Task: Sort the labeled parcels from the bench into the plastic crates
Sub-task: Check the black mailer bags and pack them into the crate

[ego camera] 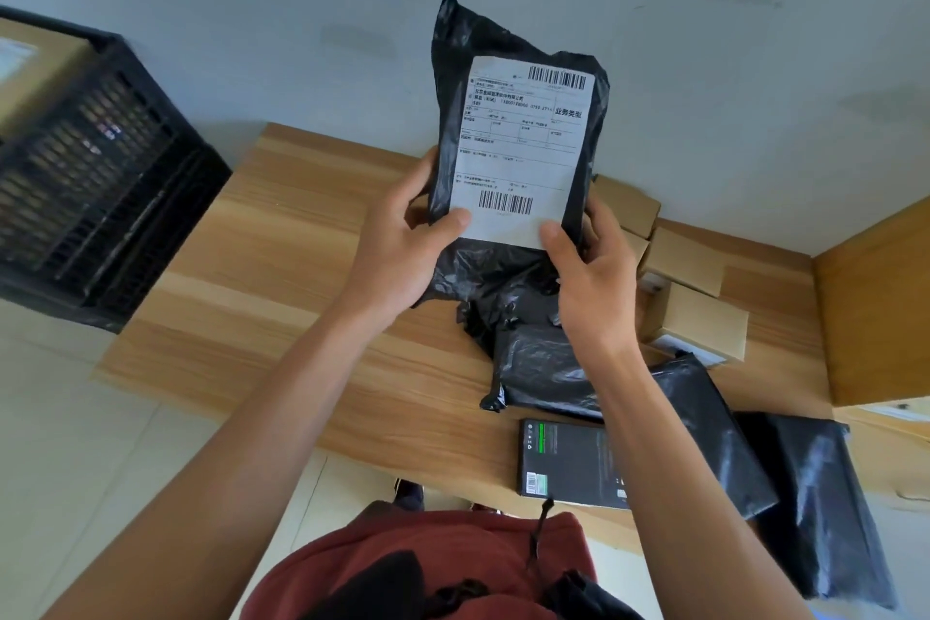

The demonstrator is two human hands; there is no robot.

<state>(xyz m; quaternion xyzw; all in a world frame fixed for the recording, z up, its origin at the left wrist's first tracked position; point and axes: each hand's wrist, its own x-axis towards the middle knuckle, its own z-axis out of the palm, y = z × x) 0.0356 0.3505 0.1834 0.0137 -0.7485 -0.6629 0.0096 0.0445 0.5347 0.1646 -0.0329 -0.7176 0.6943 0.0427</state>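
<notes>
**Parcel sorting: mid-pile, one bag in hand, plenty left on the bench**

So here's where things stand, using the bench as the reference point. Off its left end sits a black plastic crate, and there's already a brown carton sitting in the top of it, so I'd guess at least one parcel has been sorted. Whether there are more crates I can't say; only this one shows.

Still waiting on the bench: a cluster of small cardboard boxes toward its right end along the back edge, a couple of black poly bags nearer the front edge on that same side, and a flat black retail box right at the front edge. So I'd call it well short of done, maybe early to middle.

The one being dealt with is a black poly mailer with a white shipping label, held upright above the middle of the bench, label facing the camera. It looks like the label is being read to pick a crate.

Grip-wise: the left hand wraps the mailer's lower left edge, thumb pressed on the label's bottom corner, fingers curled behind. The right hand does the mirror thing on the lower right, thumb on the front, fingers round the back. Both closed snugly on it, neither hand free.
</notes>
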